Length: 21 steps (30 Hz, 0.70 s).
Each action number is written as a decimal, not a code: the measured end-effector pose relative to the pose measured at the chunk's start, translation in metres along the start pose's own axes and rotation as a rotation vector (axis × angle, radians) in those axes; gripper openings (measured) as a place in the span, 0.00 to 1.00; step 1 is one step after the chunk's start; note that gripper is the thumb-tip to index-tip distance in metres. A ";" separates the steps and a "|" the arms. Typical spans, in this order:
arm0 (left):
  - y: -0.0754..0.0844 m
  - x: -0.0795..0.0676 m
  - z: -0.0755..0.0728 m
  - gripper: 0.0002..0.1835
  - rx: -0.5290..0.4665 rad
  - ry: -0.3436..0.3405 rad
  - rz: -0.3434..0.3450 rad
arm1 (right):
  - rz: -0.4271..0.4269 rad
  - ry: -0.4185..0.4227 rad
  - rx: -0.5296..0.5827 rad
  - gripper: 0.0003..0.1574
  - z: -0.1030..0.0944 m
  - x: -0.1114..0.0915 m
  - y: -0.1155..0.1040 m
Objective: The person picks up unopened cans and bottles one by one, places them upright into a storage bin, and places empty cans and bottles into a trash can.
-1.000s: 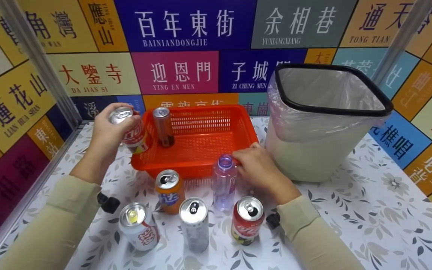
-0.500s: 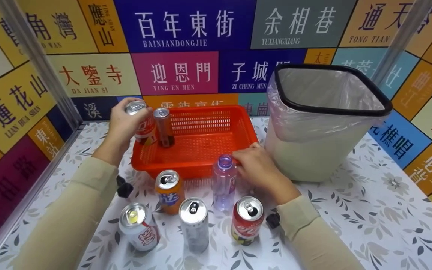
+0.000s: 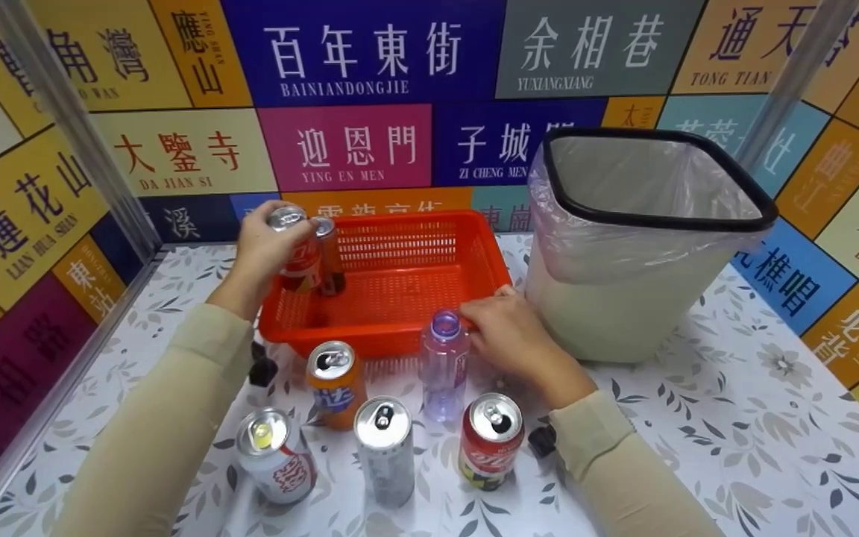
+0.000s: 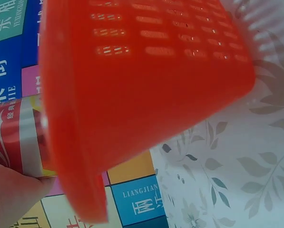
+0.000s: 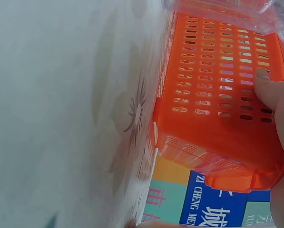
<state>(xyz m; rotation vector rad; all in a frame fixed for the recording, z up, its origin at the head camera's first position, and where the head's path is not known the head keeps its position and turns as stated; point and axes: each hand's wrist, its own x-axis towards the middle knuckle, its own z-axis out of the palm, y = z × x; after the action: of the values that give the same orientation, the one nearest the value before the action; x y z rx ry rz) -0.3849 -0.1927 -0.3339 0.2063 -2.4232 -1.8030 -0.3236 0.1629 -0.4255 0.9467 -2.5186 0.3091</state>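
Observation:
My left hand (image 3: 265,250) grips a red soda can (image 3: 304,261) by its upper part, over the left end of the red plastic basket (image 3: 392,328). In the left wrist view that can (image 4: 19,135) shows beyond the basket rim, the thumb against it. A slim can (image 3: 330,257) stands in the basket just right of the held can, partly hidden by it. My right hand (image 3: 508,332) holds the basket's front right rim, its thumb (image 5: 268,88) against the perforated outer wall in the right wrist view. Whether the held can touches the basket floor is hidden.
Before the basket stand an orange can (image 3: 336,391), a white can (image 3: 278,462), a tall silver can (image 3: 385,455), a clear purple bottle (image 3: 444,365) and another red can (image 3: 491,444). A bag-lined bin (image 3: 608,298) stands at the right, near the basket.
My left hand has carried the red can rightward from outside the basket's left rim to inside it, beside the slim can. My right hand has stayed on the rim.

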 end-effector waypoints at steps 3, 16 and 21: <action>-0.004 0.003 0.004 0.32 0.005 -0.002 -0.008 | 0.011 -0.012 0.016 0.05 -0.001 0.000 0.000; -0.023 0.012 0.017 0.32 0.059 -0.024 0.072 | 0.035 -0.038 0.021 0.03 -0.003 -0.001 0.000; -0.029 0.014 0.019 0.33 0.081 -0.032 0.052 | 0.032 -0.036 0.035 0.04 -0.002 -0.001 0.000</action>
<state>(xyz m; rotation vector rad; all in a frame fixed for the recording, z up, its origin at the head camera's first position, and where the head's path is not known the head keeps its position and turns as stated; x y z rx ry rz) -0.4008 -0.1850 -0.3667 0.1212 -2.5012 -1.7011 -0.3225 0.1643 -0.4239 0.9345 -2.5711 0.3497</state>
